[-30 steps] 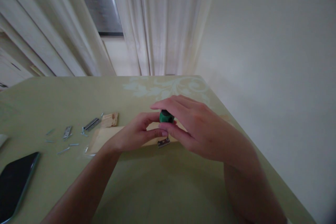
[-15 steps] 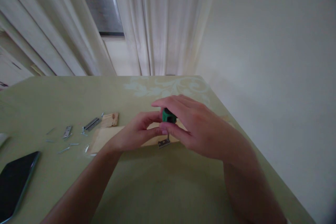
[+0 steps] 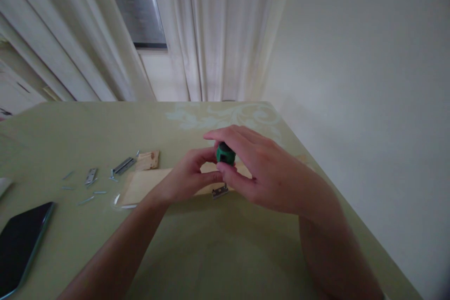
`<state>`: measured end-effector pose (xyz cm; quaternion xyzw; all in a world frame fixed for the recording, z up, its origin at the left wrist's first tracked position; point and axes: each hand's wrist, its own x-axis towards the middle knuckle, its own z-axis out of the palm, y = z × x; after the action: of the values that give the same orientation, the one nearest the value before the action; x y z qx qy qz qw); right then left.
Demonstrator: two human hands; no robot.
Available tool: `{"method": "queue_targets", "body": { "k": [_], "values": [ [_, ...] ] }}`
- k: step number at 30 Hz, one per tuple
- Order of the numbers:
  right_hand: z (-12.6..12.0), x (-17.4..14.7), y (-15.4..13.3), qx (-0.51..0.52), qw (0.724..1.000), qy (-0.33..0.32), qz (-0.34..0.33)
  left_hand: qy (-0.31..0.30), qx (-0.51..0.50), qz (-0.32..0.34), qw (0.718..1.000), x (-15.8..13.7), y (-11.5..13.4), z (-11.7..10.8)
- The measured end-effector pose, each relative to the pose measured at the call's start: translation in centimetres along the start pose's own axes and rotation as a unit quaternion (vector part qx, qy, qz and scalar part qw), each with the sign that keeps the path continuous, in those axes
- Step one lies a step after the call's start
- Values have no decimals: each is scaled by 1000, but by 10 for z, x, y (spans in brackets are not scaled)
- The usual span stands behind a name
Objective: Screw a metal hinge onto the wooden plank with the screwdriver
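Between my hands stands a screwdriver [image 3: 226, 154] with a green and black handle, its shaft pointing down at a small metal hinge [image 3: 220, 191]. My right hand [image 3: 263, 168] is closed around the handle, thumb on the near side and fingers over the far side. From the left, my left hand [image 3: 191, 176] curls its thumb and forefinger about the lower part of the screwdriver; the exact contact is partly hidden. The hinge lies at the near edge of a light wooden board [image 3: 144, 185], which passes beneath both hands. Whether a screw sits under the tip cannot be seen.
Left of the board lie a wood block [image 3: 148, 160], a metal hinge [image 3: 124, 165], a smaller hinge [image 3: 90, 176] and several loose screws [image 3: 86, 200]. A dark phone or tablet [image 3: 24, 243] rests at the left on the green tablecloth [image 3: 225, 253]. A wall [image 3: 379, 103] flanks the right side.
My right hand and the screwdriver handle have shifted very slightly, with the fingers turned a little on the handle. The left thumb has moved slightly; the board and hinge stay almost in place.
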<state>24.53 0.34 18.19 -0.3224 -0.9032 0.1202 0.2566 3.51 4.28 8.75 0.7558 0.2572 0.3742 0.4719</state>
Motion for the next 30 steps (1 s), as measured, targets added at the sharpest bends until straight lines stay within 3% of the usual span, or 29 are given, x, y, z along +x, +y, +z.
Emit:
{"method": "queue_targets", "body": {
  "k": [6, 13, 16, 19, 22, 27, 30],
  "values": [
    [-1, 2, -1, -47, 996, 28, 71, 47, 36, -27, 998, 1, 10, 11],
    [-3, -1, -3, -24, 999, -6, 27, -6, 60, -2, 998, -1, 11, 0],
    [-1, -1, -4, -26, 999, 4, 24, 16, 65, -11, 998, 0, 11, 5],
    [1, 1, -4, -61, 995, 23, 72, 52, 75, -32, 995, 0, 11, 12],
    [1, 3, -2, -86, 990, 14, 107, 19, 33, -27, 999, 1, 12, 10],
    [1, 2, -2, -47, 998, 5, 47, 8, -5, -11, 1000, 1, 12, 3],
    [0, 1, -3, -73, 995, 26, 69, 39, 12, -24, 999, 1, 14, 8]
  ]
}}
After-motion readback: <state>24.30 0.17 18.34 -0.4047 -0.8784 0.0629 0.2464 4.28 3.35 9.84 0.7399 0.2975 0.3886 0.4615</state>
